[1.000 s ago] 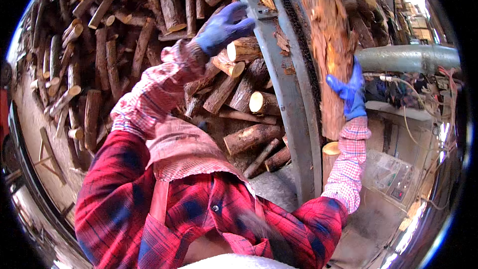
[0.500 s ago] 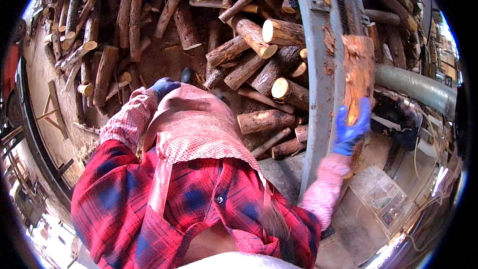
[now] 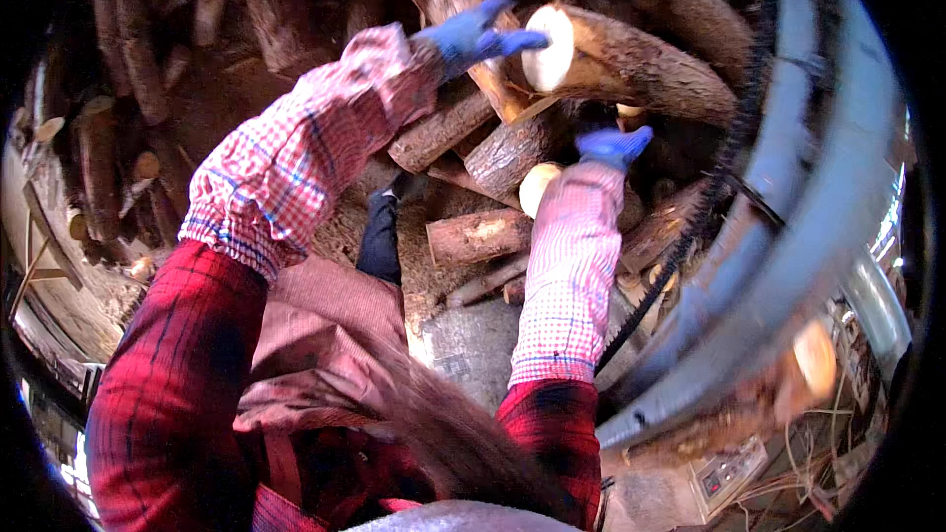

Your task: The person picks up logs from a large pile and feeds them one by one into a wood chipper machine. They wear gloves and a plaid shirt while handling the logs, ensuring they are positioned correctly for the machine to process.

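Both my hands wear blue gloves and reach into the log pile. My left hand (image 3: 478,36) is open, thumb and fingers apart, at the pale cut end of a thick log (image 3: 645,61). Whether the fingertips touch that log I cannot tell. Below the log's middle, my right hand (image 3: 613,146) is stretched out flat with nothing visible in it. Its fingers are slightly blurred. Under my right wrist a round pale log end (image 3: 538,189) is partly covered by the sleeve. A shorter reddish log (image 3: 480,236) lies nearer to me.
A curved blue-grey metal rail (image 3: 828,207) with a dark chain (image 3: 724,172) runs along my right. Beyond it lies a log with an orange-tinted end (image 3: 814,360), near a control panel (image 3: 727,476). More logs (image 3: 138,39) are heaped at the far left.
My right hand has left the peeled log by the rail and come over to the pile. My left hand has reached forward from my side. The view has turned and moved closer to the pile.
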Tool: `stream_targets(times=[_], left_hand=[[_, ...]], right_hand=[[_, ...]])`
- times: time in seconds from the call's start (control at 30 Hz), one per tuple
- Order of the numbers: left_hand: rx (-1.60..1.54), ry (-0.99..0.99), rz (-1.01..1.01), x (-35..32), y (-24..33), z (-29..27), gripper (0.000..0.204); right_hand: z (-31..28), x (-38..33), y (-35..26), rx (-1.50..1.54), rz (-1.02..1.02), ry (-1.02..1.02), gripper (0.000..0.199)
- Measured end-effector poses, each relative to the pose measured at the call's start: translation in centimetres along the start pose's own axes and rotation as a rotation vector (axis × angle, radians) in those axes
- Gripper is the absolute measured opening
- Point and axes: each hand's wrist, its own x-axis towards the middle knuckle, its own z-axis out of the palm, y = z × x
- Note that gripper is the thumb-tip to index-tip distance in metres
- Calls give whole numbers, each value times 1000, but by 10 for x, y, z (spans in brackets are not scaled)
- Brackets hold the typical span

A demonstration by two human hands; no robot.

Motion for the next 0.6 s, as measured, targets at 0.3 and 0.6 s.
stream_targets(times=[0.3,0.6], left_hand=[[-566,59,243,49,19,47,52],[-220,279,145,-39,31,115,82]], right_hand=[[10,126,13,-67,-124,-80,84],[-19,69,-10,-145,-116,-95,84]])
